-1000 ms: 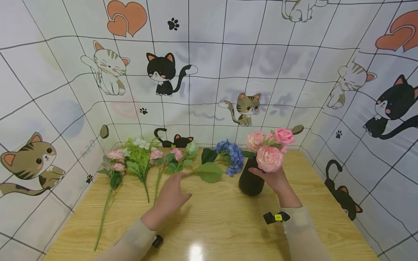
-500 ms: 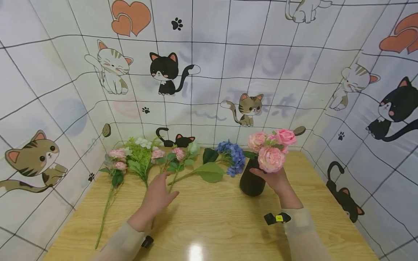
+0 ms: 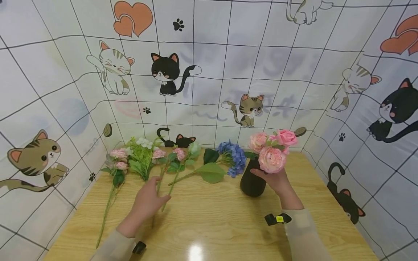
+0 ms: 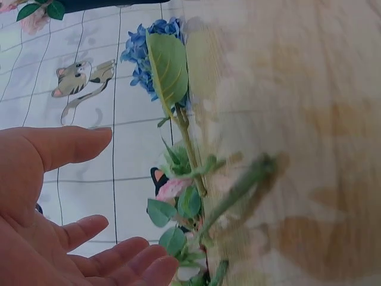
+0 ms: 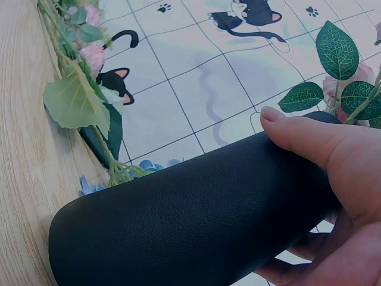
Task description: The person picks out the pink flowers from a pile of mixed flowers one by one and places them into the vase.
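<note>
In the head view my right hand (image 3: 275, 181) grips a black vase (image 3: 252, 185) near its neck. The vase stands on the table with pink roses and peonies (image 3: 271, 160) in it. The right wrist view shows the thumb lying along the black side of the vase (image 5: 178, 208), fingers round the far side. My left hand (image 3: 147, 199) hovers over the stems of the pink flowers (image 3: 159, 154), thumb and fingers spread apart. Seen from the left wrist, nothing lies between the thumb and fingers of the left hand (image 4: 89, 220).
Along the back of the wooden table (image 3: 209, 221) lie a blue hydrangea (image 3: 232, 157) with a broad leaf (image 3: 211, 172), a green spray with white blossoms (image 3: 138, 163), and a long-stemmed pink flower (image 3: 119, 156) at the left. Cat-print cloth (image 3: 209, 72) walls three sides.
My left hand has moved left and toward me, from the hydrangea's stem end to the pink flowers' stems. The right hand keeps its grip on the vase.
</note>
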Demonstrator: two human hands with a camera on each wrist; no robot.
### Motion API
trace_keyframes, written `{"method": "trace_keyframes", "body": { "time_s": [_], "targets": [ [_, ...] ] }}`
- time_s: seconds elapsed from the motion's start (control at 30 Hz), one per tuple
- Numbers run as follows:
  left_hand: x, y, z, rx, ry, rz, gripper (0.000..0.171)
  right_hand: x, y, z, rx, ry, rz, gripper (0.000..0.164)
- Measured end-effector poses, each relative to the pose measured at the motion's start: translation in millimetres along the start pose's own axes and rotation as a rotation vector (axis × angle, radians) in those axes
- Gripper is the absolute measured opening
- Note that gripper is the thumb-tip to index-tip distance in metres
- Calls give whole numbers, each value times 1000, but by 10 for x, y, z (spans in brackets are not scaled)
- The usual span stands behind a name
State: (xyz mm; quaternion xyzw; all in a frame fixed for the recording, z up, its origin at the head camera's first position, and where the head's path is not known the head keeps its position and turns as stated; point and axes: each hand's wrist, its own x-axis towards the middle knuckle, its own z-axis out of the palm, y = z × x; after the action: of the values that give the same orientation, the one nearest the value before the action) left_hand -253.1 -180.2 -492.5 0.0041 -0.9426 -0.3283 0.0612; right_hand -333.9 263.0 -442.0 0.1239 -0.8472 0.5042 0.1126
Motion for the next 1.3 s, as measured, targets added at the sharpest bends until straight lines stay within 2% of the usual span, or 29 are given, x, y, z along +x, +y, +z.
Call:
{"method": "trace_keyframes", "body": {
  "time_s": [0.43,0.8,0.93,1.07,1.2,1.3],
  "targets": [
    [-81,-173,-88,-11,-55,-22,78,-12,-20,-1,-24,14,-12,97],
    [-58,-247,-104,-21,-119,-70,79,-10,-1,-8,-35,15,-13,96],
    [-64,-279,-87,-26,-156,-85,71,-11,-10,-9,-43,10,-8,96],
    [-78,-315,-65,-91,-201,-107,56,-14,-24,-7,-45,5,-8,97],
    [-91,-331,-53,-162,-220,-114,47,-17,-37,-10,-44,7,-13,97],
    [-91,-327,-52,-154,-217,-114,46,-20,-43,-18,-41,9,-16,97]
  ]
}}
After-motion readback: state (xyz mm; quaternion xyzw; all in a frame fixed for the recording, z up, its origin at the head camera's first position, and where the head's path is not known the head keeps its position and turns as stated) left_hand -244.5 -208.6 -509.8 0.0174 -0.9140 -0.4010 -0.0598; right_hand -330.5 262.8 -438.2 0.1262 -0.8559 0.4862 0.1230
